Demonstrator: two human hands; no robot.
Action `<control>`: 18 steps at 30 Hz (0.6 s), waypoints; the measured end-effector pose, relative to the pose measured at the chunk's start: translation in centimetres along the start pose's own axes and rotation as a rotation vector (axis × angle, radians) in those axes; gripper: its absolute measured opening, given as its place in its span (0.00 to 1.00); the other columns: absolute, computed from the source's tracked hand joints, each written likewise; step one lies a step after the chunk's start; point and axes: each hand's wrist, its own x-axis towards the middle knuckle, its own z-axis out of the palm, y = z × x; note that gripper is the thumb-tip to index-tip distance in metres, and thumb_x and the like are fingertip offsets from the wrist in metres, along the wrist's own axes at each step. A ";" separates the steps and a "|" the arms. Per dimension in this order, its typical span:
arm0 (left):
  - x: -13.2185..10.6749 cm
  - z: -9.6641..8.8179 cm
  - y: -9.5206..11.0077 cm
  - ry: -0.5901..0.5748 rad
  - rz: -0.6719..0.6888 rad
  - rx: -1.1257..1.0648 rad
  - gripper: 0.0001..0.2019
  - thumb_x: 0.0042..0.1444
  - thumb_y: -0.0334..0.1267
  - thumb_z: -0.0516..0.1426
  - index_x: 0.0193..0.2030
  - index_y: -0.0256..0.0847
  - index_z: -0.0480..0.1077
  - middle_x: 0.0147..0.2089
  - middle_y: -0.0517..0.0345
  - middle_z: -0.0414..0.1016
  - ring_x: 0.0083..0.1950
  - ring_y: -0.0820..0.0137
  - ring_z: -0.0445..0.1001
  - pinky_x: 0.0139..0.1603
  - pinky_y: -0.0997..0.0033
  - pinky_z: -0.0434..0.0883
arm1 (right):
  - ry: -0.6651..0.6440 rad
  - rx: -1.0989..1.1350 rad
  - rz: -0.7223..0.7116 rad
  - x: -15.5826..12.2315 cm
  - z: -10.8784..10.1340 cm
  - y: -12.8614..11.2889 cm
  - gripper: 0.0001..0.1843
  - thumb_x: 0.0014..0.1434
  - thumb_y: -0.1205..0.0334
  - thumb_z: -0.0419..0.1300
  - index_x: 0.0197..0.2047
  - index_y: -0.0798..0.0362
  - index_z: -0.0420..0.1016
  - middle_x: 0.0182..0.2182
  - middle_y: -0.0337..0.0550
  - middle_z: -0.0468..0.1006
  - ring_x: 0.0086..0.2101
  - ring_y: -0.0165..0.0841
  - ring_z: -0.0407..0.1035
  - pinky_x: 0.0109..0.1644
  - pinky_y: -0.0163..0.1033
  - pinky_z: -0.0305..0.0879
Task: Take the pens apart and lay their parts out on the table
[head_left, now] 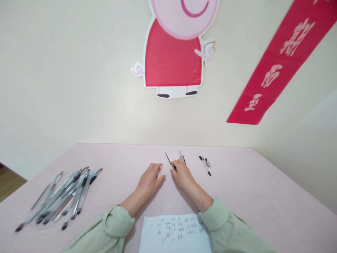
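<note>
The right hand (183, 174) lies near the middle of the pale pink table (263, 196), its fingers curled and pinched on the lower end of a thin black refill (167, 158). The refill is a very slim, dark, straight stick that slants up and away to the left from the fingertips, with its far tip free above the tabletop. Just beyond the same hand's knuckles shows a clear pen barrel (181, 155) with a dark part beside it; it is too small to tell whether the hand also holds it or whether it only lies there. The left hand (150, 178) rests flat on the table just beside the right one, fingers loosely stretched forward and holding nothing, its fingertips close to the refill but apart from it. To the right, near the hands, lie a black-and-clear pen (205, 166) and a short cap-like piece next to it. Well to the left is a loose heap of pens (63, 196), clear-bodied with black tips and grips, fanned out at a slant. Between the pale green sleeves at the near edge lies a white sheet (175, 235) with rows of handwriting.
</note>
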 end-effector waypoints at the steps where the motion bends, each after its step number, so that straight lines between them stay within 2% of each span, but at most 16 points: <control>1: -0.1 0.1 0.1 -0.037 0.041 0.001 0.20 0.51 0.35 0.58 0.53 0.39 0.68 0.44 0.51 0.71 0.38 0.66 0.71 0.43 0.64 0.70 | -0.012 0.003 -0.014 0.0 0.1 0.0 0.13 0.55 0.73 0.56 0.43 0.55 0.73 0.39 0.47 0.69 0.40 0.36 0.67 0.48 0.40 0.63; 4: 0.0 0.5 0.2 -0.134 0.102 -0.041 0.22 0.50 0.31 0.58 0.54 0.39 0.66 0.49 0.50 0.69 0.41 0.67 0.70 0.46 0.64 0.71 | -0.048 0.061 -0.091 0.0 0.5 -0.1 0.17 0.55 0.76 0.54 0.46 0.55 0.72 0.39 0.46 0.69 0.42 0.35 0.66 0.50 0.40 0.63; 6: 0.2 0.8 0.0 -0.149 0.108 -0.064 0.23 0.50 0.28 0.57 0.55 0.40 0.65 0.52 0.49 0.68 0.43 0.67 0.70 0.49 0.63 0.71 | -0.050 0.116 -0.136 0.1 0.7 -0.2 0.21 0.53 0.79 0.52 0.48 0.54 0.72 0.40 0.46 0.70 0.43 0.34 0.66 0.51 0.39 0.63; 9: 0.9 1.2 -0.5 -0.104 0.102 -0.019 0.22 0.52 0.28 0.56 0.55 0.39 0.66 0.54 0.47 0.67 0.46 0.66 0.70 0.52 0.60 0.70 | -0.042 0.178 -0.164 0.4 0.8 -0.1 0.23 0.52 0.81 0.50 0.47 0.54 0.73 0.39 0.45 0.71 0.42 0.34 0.66 0.50 0.40 0.63; 13: 2.2 1.3 -1.1 -0.016 0.156 0.118 0.18 0.54 0.29 0.56 0.52 0.39 0.69 0.51 0.47 0.71 0.53 0.60 0.68 0.56 0.56 0.66 | -0.013 0.224 -0.171 0.6 0.7 0.1 0.23 0.52 0.81 0.50 0.46 0.54 0.74 0.39 0.46 0.73 0.42 0.35 0.66 0.50 0.42 0.64; 18: 3.5 1.4 -1.6 0.014 0.177 0.167 0.16 0.55 0.30 0.55 0.51 0.41 0.69 0.51 0.49 0.73 0.53 0.61 0.68 0.56 0.57 0.66 | 0.001 0.255 -0.168 0.9 0.9 -0.2 0.22 0.53 0.79 0.50 0.48 0.54 0.73 0.43 0.49 0.74 0.46 0.35 0.67 0.54 0.44 0.63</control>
